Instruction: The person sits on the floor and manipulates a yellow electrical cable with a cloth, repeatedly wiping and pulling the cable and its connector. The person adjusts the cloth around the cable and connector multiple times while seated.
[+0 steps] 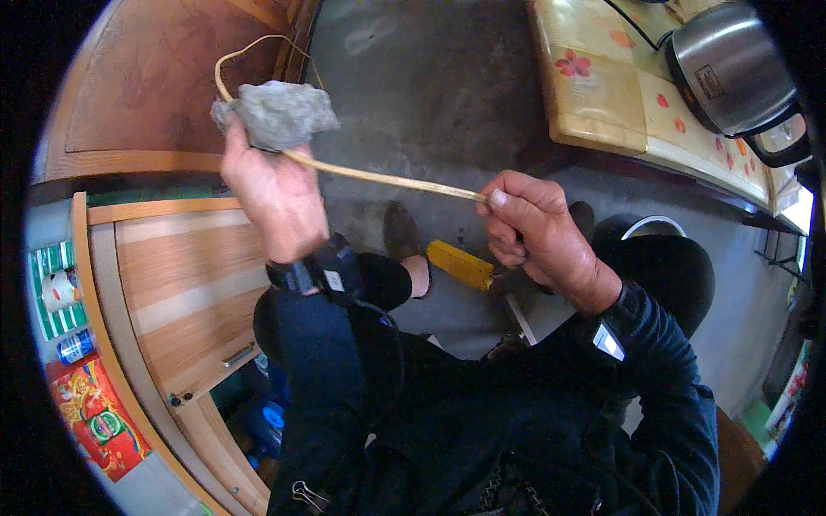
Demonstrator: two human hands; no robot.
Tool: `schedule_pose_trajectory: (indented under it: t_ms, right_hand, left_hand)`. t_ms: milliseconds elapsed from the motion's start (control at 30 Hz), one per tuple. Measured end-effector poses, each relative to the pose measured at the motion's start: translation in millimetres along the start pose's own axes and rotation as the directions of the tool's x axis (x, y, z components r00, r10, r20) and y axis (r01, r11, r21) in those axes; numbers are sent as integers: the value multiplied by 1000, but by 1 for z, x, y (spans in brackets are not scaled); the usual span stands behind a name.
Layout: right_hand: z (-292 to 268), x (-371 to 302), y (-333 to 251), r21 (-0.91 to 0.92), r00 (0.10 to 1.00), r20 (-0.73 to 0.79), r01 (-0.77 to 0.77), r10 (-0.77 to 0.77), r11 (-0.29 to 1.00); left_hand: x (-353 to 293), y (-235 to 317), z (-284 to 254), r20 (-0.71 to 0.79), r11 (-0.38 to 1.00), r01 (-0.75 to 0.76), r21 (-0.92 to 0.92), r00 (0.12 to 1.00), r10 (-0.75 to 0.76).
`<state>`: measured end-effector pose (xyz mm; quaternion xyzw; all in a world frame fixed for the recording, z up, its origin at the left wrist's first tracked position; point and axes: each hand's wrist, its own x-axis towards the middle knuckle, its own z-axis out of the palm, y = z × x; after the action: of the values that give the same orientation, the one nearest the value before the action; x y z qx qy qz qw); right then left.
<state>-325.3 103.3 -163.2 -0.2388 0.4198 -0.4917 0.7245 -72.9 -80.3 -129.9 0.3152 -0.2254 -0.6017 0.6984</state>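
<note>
A grey rag (pixel 288 113), crumpled into a wad, sits in my left hand (pixel 274 185), whose fingers are closed around it and mostly hidden beneath. Through the rag runs a long thin pale-yellow strip (pixel 387 178) that looks like cane or rattan. Its thinner far part curls up and over beyond the rag toward the upper left. My right hand (pixel 542 232) is closed in a fist on the strip's other end, with the thumb on top. Between the two hands the strip is nearly straight, sloping down a little to the right.
At the upper right, a steel kettle (pixel 736 69) stands on a table with a flowered cover (pixel 594 103). A wooden cabinet (pixel 185 284) lines the left, with a can (pixel 76 346) and a red box (pixel 99 421) beside it. Below my hands, a yellow block (pixel 460 264) is near my feet.
</note>
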Motion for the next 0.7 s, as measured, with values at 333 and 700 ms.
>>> schedule_pose_trajectory:
  t_ms: [333, 700]
  right_hand:
    - [10, 6, -2, 85, 993, -75, 98, -91, 992]
    - [19, 5, 0, -170, 976, -172, 102, -132, 980]
  left_hand:
    - [-116, -75, 40, 96, 944, 228, 239, 962, -257]
    - [-96, -100, 32, 157, 916, 64, 397, 978, -136]
